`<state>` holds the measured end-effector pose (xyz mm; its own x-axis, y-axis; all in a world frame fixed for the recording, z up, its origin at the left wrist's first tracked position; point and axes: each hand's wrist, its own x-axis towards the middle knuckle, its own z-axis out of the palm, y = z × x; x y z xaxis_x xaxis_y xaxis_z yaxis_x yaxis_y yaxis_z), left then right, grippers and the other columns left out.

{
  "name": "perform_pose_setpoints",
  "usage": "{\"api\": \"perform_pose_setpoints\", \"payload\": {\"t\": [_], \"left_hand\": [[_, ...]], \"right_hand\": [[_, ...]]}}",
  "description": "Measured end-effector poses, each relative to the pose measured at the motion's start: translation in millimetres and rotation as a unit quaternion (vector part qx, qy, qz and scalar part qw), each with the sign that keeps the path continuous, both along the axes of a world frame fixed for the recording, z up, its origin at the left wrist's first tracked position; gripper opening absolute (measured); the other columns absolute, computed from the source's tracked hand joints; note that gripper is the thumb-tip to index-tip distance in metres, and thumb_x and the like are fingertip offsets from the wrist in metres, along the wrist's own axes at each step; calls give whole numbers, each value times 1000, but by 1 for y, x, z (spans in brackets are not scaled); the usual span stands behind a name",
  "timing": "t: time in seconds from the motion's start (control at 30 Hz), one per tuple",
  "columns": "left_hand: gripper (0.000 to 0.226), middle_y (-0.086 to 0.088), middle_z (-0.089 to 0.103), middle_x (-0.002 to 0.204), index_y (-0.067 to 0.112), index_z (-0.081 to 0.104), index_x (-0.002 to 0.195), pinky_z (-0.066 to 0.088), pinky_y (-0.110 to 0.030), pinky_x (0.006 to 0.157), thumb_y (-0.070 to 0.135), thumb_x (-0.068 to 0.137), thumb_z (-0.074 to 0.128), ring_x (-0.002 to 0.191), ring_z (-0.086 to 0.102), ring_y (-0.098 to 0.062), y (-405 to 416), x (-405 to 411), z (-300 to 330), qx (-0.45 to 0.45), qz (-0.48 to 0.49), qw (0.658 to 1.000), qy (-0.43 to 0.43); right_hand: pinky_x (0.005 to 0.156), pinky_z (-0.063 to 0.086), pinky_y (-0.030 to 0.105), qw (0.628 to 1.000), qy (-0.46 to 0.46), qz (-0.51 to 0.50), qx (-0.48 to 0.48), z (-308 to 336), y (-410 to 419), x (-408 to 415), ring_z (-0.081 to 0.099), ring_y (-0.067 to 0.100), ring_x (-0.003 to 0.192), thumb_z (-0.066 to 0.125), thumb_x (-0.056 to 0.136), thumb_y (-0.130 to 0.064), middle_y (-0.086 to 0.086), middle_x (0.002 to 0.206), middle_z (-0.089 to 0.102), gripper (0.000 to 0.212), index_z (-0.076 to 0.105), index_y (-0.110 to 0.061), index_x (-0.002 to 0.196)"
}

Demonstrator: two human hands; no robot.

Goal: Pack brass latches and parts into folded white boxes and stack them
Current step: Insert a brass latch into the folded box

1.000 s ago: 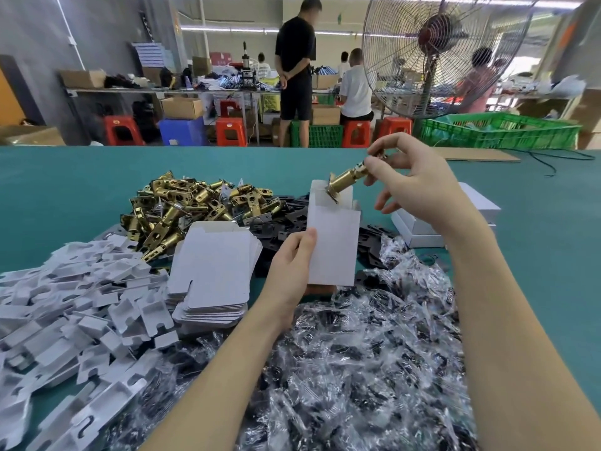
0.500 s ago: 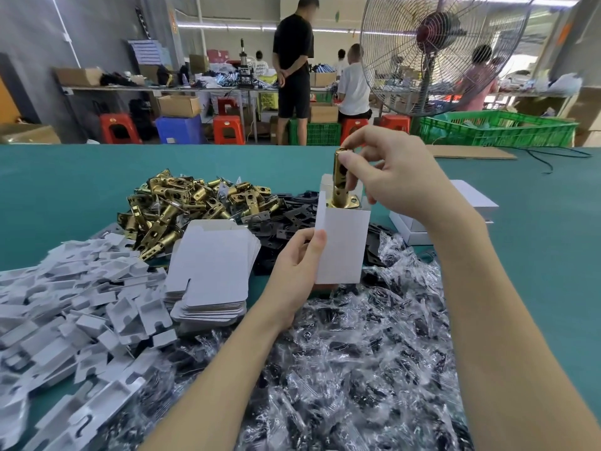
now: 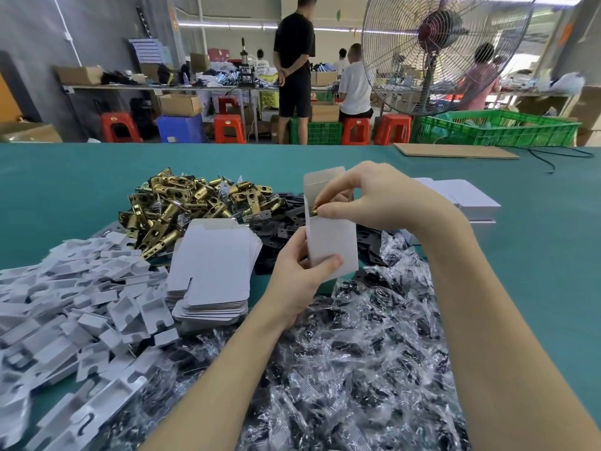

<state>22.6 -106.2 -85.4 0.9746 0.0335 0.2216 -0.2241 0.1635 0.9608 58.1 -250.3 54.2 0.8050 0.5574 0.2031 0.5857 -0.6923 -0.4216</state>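
My left hand (image 3: 297,278) grips an upright folded white box (image 3: 331,242) near its bottom, thumb across the front. My right hand (image 3: 374,198) pinches the top end of a brass latch (image 3: 314,211); nearly all of the latch is sunk inside the box and only a small brass tip shows at the box mouth. The box's top flap stands open behind my fingers. A heap of brass latches (image 3: 192,206) lies at the centre left of the green table (image 3: 65,190). Finished white boxes (image 3: 468,203) are stacked to the right, behind my right wrist.
A stack of flat white box blanks (image 3: 213,275) sits beside my left hand. White card inserts (image 3: 65,304) spread over the left. Black plates (image 3: 276,222) lie behind the box, bagged parts in clear plastic (image 3: 357,353) fill the front. A standing fan (image 3: 432,53) and several people are beyond the table.
My right hand turned the brass latch from tilted to upright over the box mouth, then lowered it into the box. My left hand kept holding the box.
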Motion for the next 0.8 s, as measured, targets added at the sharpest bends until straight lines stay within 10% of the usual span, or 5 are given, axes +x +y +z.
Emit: {"api": "perform_pose_setpoints", "payload": {"t": [0.17,0.37,0.67,0.8], "left_hand": [[47,2,74,108,29,64,114,55,-18,76,3,80,83,96,70,-7,1,3,-3,22,27,999,26],[34,-4,75,100,17,71,101,55,-18,64,5,74,88,91,72,-16,0,7,-9,26,60,994,88],[28,-8,73,100,10,70,99,60,-27,67,4,76,86,72,73,-10,1,11,-13,23,76,991,112],[37,-3,70,106,22,64,103,58,-23,65,2,79,84,82,73,-16,2,11,-11,-1,61,993,105]], "right_hand": [[70,51,25,999,-13,9,-42,4,15,-11,66,9,87,66,94,-38,-21,88,64,10,71,-45,88],[62,53,28,996,7,25,-90,6,24,-24,64,4,42,58,99,-34,-16,99,71,10,67,-38,95],[79,56,33,994,21,10,-107,-1,30,-19,68,2,52,51,98,-30,-17,112,71,19,68,-35,104],[54,44,22,996,12,-23,-81,-9,26,-10,69,4,59,49,102,-37,-15,112,70,19,68,-31,104]]}}
